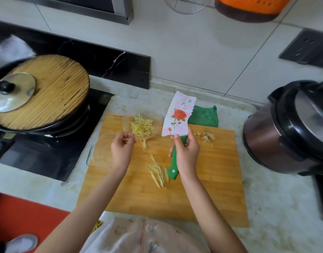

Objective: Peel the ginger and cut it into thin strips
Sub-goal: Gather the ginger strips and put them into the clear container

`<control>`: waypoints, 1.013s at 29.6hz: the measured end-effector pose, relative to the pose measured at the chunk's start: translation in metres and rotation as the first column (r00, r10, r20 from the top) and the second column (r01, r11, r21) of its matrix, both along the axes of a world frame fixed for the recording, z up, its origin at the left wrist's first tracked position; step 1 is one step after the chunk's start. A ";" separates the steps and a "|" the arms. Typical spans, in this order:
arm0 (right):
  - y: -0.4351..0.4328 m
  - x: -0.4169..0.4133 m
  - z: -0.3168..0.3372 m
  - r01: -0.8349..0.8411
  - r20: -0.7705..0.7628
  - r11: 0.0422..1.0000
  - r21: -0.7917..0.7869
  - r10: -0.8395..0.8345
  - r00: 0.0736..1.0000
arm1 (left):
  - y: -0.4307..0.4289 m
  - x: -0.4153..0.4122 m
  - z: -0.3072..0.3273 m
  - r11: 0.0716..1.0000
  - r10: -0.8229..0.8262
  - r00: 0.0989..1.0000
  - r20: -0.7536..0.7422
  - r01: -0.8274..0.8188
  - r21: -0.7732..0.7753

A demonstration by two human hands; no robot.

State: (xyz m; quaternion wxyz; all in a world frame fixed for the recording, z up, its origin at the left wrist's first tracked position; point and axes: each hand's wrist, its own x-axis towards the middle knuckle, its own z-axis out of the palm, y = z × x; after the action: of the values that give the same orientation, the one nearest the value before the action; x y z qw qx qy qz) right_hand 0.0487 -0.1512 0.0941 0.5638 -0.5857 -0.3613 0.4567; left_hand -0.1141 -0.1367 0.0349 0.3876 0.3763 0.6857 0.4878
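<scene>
A clear glass dish at the far left of the wooden cutting board holds a heap of thin ginger strips. More strips lie loose mid-board, and a few sit just below the dish. Ginger peel scraps rest at the board's far right. My right hand grips the green handle of a white cleaver with a rose print, blade raised and pointing away. My left hand hovers beside the dish with fingers curled; nothing visible in it.
A second clear glass dish sits under my left hand at the board's left edge. A lidded black pan stands on the stove at left. A pressure cooker stands at right. A green cloth lies behind the board.
</scene>
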 end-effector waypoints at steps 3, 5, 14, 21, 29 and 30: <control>-0.009 0.003 -0.003 0.006 -0.006 1.000 -0.014 -0.007 1.000 | -0.009 0.010 -0.025 0.979 0.013 1.000 -0.021 -0.017 -0.201; -0.015 0.004 -0.007 0.009 -0.015 0.999 -0.045 -0.009 1.000 | -0.009 0.014 -0.041 0.966 -0.110 0.950 -0.291 0.034 -0.255; -0.044 0.038 -0.032 -0.041 0.116 0.988 -0.152 0.058 0.992 | 0.013 0.028 -0.058 0.954 -0.277 0.668 -0.691 0.105 -0.281; -0.071 0.060 -0.047 0.033 0.071 0.982 -0.186 -0.021 0.997 | 0.001 0.026 -0.060 0.911 -0.399 0.622 -0.674 0.350 -0.217; -0.087 0.082 -0.059 -0.078 0.143 0.979 -0.188 0.106 0.984 | -0.042 0.019 -0.060 0.721 -0.650 0.575 -0.498 0.673 -0.165; -0.090 0.085 -0.062 -0.111 0.164 0.974 -0.199 0.144 0.976 | -0.048 0.017 -0.059 0.730 -0.632 0.582 -0.511 0.669 -0.141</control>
State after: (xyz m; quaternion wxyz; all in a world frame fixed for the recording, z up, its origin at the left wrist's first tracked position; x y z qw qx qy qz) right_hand 0.1334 -0.2410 0.0323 0.4408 -0.6503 -0.4023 0.4701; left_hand -0.0973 -0.1844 -0.0239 0.3226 0.7321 0.5615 0.2116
